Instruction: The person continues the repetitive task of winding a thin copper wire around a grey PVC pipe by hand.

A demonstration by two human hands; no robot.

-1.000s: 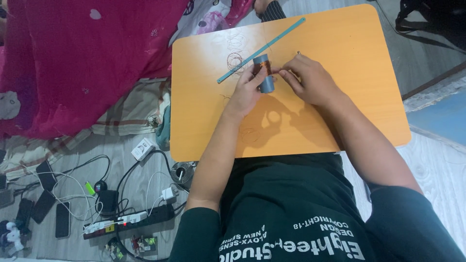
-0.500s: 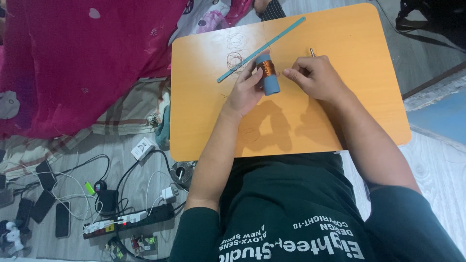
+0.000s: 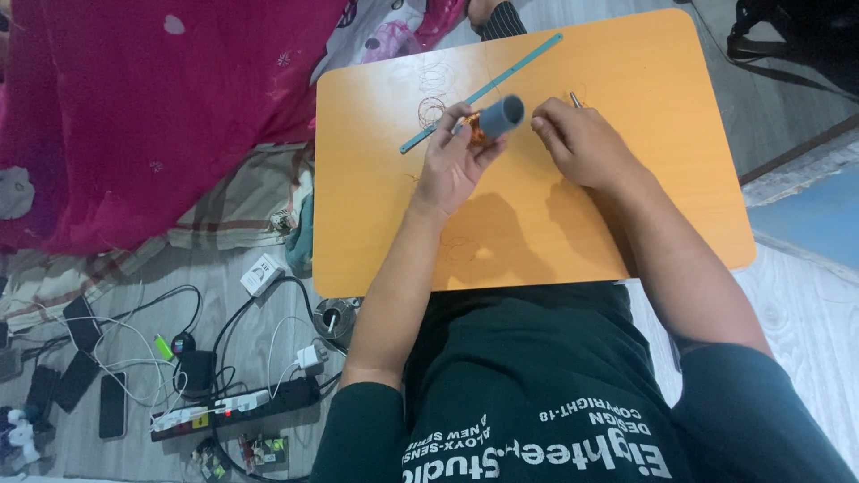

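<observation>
clearly the left hand holds a light, stiff grey tube wound with fragile copper wire, just above the orange worktop; grip its bare end. right hand pinches closed beside the tube, seemingly on fine wire.

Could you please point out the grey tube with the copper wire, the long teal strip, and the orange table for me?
grey tube (image 3: 501,114), head view, on its grey side wall.
teal strip (image 3: 528,57), head view, on its upper stretch.
orange table (image 3: 662,179), head view, on bare top.

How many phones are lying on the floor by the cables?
4: one phone uppermost, a second phone below it, a third phone farther left, a fourth phone lowest. Cables may hide more.
</observation>
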